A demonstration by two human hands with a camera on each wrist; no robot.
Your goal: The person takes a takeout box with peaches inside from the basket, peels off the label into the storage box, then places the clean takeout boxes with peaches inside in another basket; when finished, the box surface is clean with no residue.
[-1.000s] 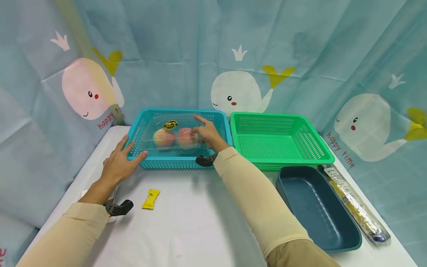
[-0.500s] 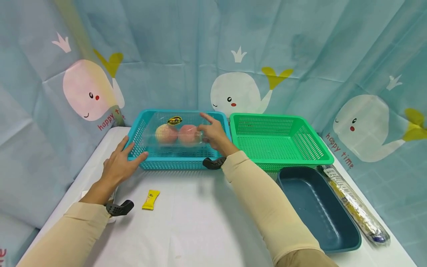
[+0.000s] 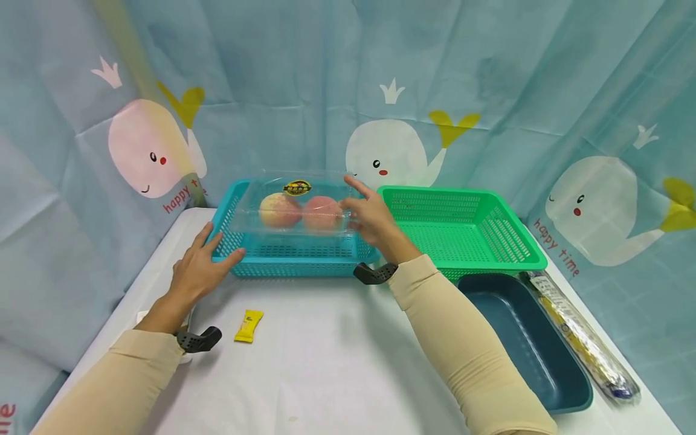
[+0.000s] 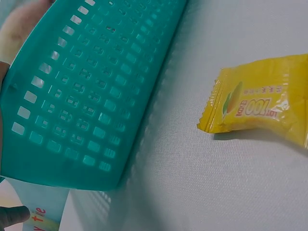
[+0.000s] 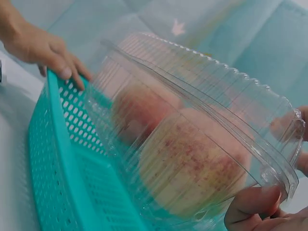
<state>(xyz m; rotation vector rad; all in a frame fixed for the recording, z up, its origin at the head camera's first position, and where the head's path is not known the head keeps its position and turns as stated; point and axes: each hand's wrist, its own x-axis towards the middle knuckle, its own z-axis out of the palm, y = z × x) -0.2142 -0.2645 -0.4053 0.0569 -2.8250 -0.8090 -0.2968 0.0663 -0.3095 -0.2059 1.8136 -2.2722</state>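
Note:
With my right hand (image 3: 375, 220) I grip the right end of a clear plastic clamshell box (image 3: 244, 214). Two peaches (image 5: 192, 161) show inside it, beneath a dark label on the lid. The box is tilted and raised above the blue basket (image 3: 304, 266); in the right wrist view, thumb and fingers pinch its end. My left hand (image 3: 197, 266) rests on the basket's left front corner, fingers spread over the rim. A yellow wrapped candy (image 3: 248, 326) lies on the table before the basket and shows larger in the left wrist view.
A green basket (image 3: 462, 266) stands right of the blue one. In front of it is a dark blue tub (image 3: 511, 326), with a long plastic-wrapped item (image 3: 584, 338) along the table's right edge. A white object (image 3: 186, 357) is mostly hidden under my left wrist.
My right hand has lifted the box of peaches up and to the right, from inside the blue basket to above it. The left hand has stayed at the basket's corner.

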